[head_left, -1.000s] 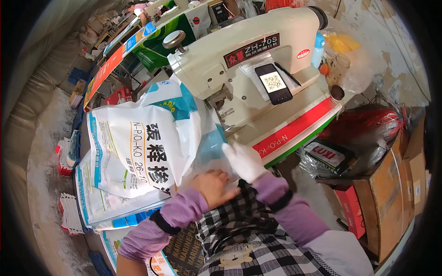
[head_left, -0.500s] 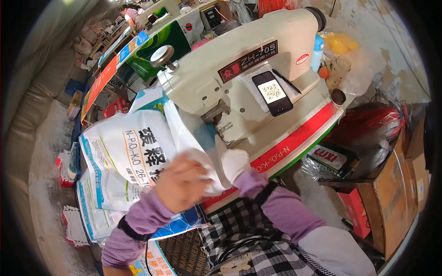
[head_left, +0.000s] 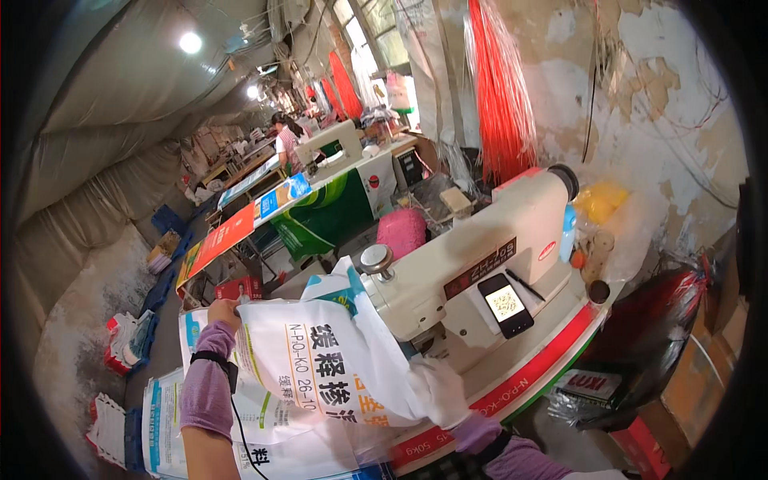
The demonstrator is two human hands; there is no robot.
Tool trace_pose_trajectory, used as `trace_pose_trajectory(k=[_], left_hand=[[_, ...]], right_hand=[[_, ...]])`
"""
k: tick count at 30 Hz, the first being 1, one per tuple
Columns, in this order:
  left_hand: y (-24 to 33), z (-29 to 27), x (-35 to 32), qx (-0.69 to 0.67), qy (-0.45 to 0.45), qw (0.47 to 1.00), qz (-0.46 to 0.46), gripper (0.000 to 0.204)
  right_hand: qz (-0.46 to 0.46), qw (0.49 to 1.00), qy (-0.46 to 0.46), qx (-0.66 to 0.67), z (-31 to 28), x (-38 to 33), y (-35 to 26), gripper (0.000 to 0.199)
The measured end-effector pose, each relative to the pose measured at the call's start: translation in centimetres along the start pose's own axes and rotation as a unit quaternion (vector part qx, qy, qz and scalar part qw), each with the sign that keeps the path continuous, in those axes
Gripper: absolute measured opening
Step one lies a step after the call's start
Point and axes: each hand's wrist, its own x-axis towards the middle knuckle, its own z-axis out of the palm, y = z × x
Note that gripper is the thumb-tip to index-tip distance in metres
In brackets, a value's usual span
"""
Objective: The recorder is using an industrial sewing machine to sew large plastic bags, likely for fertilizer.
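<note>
Hands are lifting a white bag (head_left: 320,376) up in the lower middle of the frame. A second ago the bag was lying low by the sewing machine (head_left: 472,272), with both hands close together on it. Now the head is looking up more, and the bag is spreading wide between the two hands, so it is coming away from the needle side.

The left hand (head_left: 225,314) is gripping the bag's far edge at the lower left, fingers clenched on it. The right hand (head_left: 448,392), in a white glove, is pinching the bag's other end just beside the machine's base.

More printed bags are lying in a pile (head_left: 168,416) below the left arm. A cardboard box (head_left: 704,368) is sitting at the lower right; what is in it is not showing. A red and black sack (head_left: 656,320) is slumping beside it. A phone (head_left: 506,304) is leaning on the machine. Another person (head_left: 286,136) is working far off in the upper left.
</note>
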Motion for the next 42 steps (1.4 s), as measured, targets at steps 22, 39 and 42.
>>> trace_pose_trajectory(k=[22, 39, 42], left_hand=[[21.5, -11.3, -23.1, -0.492, 0.075, 0.788, 0.362, 0.021], [29.7, 15.3, -20.2, -0.499, -0.098, 0.85, 0.141, 0.065], [30.5, 17.6, -20.4, -0.609, -0.075, 0.79, 0.019, 0.063]], right_hand=[[0.112, 0.873, -0.4, 0.256, -3.2, -14.8, -6.9, 0.027], [0.18, 0.79, -0.366, 0.457, -9.8, -13.9, -2.7, 0.02], [0.133, 0.804, -0.358, 0.456, -9.5, -13.0, -3.6, 0.02]])
